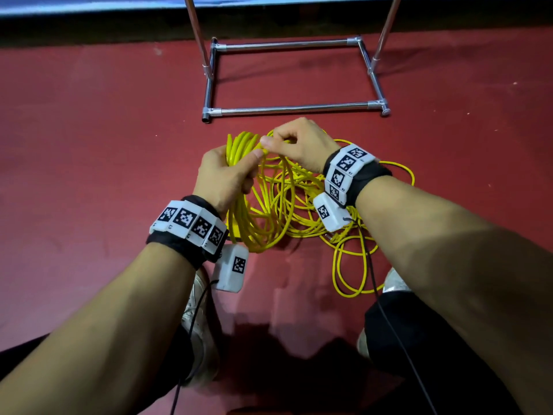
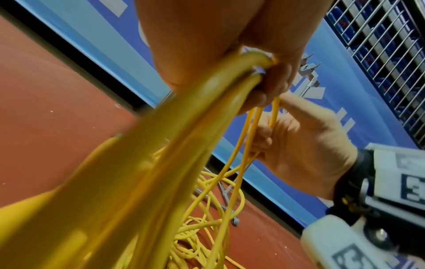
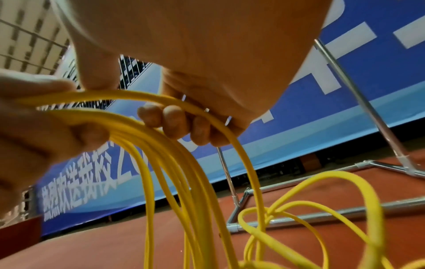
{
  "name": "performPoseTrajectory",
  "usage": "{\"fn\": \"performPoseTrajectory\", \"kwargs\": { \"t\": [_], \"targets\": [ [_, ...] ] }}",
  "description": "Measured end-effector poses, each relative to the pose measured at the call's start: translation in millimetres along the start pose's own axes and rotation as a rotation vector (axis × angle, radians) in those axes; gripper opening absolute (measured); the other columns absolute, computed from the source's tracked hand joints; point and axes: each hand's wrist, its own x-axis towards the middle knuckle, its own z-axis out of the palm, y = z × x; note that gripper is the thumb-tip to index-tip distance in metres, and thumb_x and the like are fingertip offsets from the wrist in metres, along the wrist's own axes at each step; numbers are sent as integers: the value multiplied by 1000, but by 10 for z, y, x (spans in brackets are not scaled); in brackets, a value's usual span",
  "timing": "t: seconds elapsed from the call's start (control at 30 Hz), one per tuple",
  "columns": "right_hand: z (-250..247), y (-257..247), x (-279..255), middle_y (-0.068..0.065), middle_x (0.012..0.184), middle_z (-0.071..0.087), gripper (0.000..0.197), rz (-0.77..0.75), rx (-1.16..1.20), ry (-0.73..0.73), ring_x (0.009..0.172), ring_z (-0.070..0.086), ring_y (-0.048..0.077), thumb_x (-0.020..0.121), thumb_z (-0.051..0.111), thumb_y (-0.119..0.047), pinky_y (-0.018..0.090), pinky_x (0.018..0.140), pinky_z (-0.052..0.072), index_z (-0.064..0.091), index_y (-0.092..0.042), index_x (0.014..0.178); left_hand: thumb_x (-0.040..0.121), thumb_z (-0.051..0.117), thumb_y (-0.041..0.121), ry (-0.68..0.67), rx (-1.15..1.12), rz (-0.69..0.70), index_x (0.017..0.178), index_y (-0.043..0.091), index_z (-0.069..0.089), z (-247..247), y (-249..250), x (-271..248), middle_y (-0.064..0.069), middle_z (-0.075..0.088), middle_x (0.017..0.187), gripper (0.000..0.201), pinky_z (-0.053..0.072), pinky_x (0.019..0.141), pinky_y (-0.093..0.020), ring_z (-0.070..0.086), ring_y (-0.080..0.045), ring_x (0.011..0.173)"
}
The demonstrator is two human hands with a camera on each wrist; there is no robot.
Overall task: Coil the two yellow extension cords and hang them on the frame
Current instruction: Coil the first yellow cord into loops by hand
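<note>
Both forearms reach out over the red floor (image 1: 89,121). Left hand (image 1: 223,175) grips a bundle of yellow cord loops (image 1: 239,148), right hand (image 1: 299,143) pinches one strand beside it. Loose cord (image 1: 350,265), maybe the second one, sprawls below, near the metal frame (image 1: 293,109).

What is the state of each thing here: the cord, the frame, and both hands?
Coil: partly wound, many loops bunched in the left hand.
Loose cord: uncoiled, tangled on the floor.
Frame: standing on the floor, nothing on its base bars; its top is out of view.
Left hand: grips the coil.
Right hand: pinches one strand beside the coil.
</note>
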Motion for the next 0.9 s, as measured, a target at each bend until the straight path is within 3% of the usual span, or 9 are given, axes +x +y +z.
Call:
{"fn": "performPoseTrajectory", "kwargs": {
  "t": [0.1,0.2,0.27,0.37,0.47,0.63,0.77,0.9],
  "targets": [
    [4,164,-76,-5,58,49,70,56,11,5,56,41,4,84,35,-71,23,61,33,64,-8,71,85,70,28,51,-66,15,71,15,58,-25,49,45,0,54,57,23,36,47,-28,42,-16,44],
    [10,382,-173,6,69,59,72,109,16,45,64,48,9,82,34,-72,31,67,36,68,-9,78,82,71,30,90,-94,32,69,17,59,-54,81,75,0,55,57,22,37,47,-27,42,-17,44],
    [-1,452,-197,5,65,57,71,143,73,110,60,47,10,83,37,-71,32,65,37,66,-7,74,82,71,29,83,-87,40,70,16,60,-61,81,80,-1,55,58,21,38,47,-26,44,-17,45],
    [-74,412,-143,3,57,40,65,115,166,183,56,34,11,83,50,-63,30,59,29,59,-1,65,85,69,28,39,-53,0,77,12,61,-60,59,95,-3,59,61,20,40,48,-27,48,-19,46],
    [-144,302,-79,-4,55,30,50,82,180,178,56,27,10,80,63,-53,30,56,24,50,-10,57,95,63,27,-33,4,-47,80,11,60,-32,38,88,-4,62,62,22,41,47,-26,50,-19,46],
    [20,45,15,-9,49,42,50,3,62,53,50,33,5,71,67,-59,21,53,28,63,-9,65,98,59,33,-123,53,-38,81,13,58,59,-81,-14,-2,60,63,26,40,49,-26,48,-18,48],
    [67,44,-14,-8,52,44,54,4,69,67,51,36,6,77,66,-62,23,53,30,63,-9,69,99,61,20,-25,-86,-60,74,14,54,53,-52,-35,3,49,54,27,28,45,-25,36,-13,42],
    [71,167,-72,-6,57,49,44,73,62,47,54,41,9,80,72,-54,26,56,36,62,-12,73,93,64,25,32,-123,-34,74,15,55,-23,35,29,2,47,54,24,27,44,-22,32,-13,42]
  ]
}}
